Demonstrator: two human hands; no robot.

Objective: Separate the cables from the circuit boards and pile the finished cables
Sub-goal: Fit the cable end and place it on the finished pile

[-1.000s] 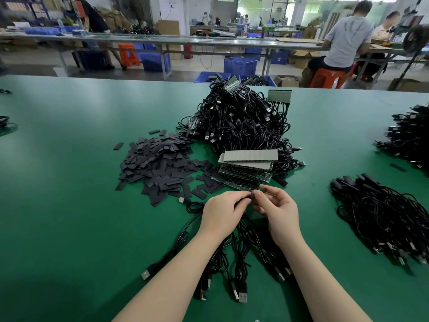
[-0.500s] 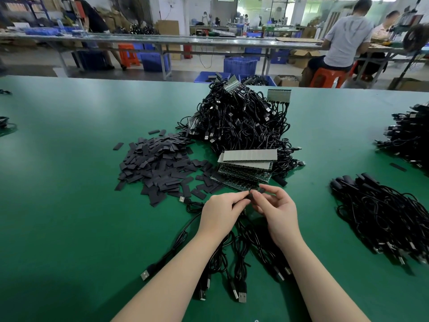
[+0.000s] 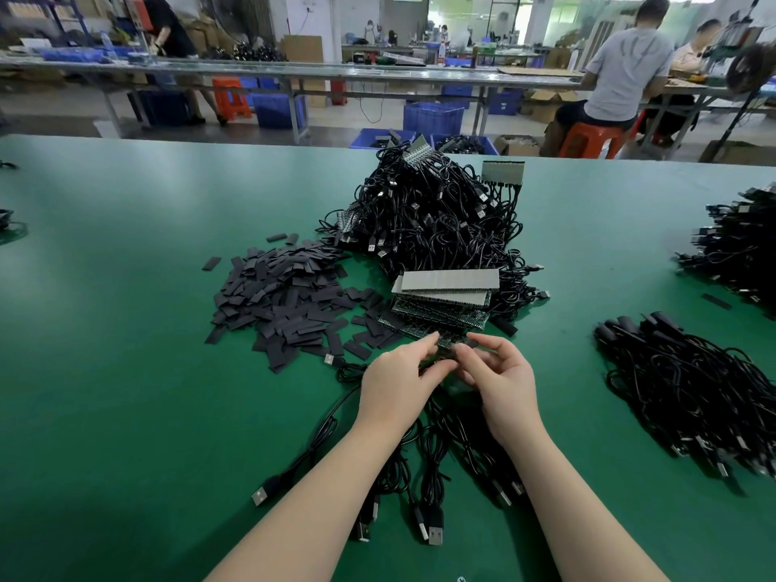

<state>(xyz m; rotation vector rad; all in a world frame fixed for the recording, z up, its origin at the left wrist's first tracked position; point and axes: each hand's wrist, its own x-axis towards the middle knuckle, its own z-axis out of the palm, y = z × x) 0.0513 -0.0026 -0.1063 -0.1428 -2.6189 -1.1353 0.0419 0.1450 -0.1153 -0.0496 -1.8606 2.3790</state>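
Green surface (image 3: 126, 371) carries my work: my left hand (image 3: 399, 382) and right hand (image 3: 502, 382) pinch one small circuit board (image 3: 447, 348) between curled fingertips, its black cables (image 3: 432, 464) trailing toward me; finished cables (image 3: 688, 392) lie piled well right.

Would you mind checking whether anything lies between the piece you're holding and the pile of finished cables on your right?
Nothing visible does. Both the left hand and right hand pinch the small dark circuit board piece, and only bare green table mat separates it from the pile of finished black cables.

both hands (image 3: 451, 371) together, fingers pinched
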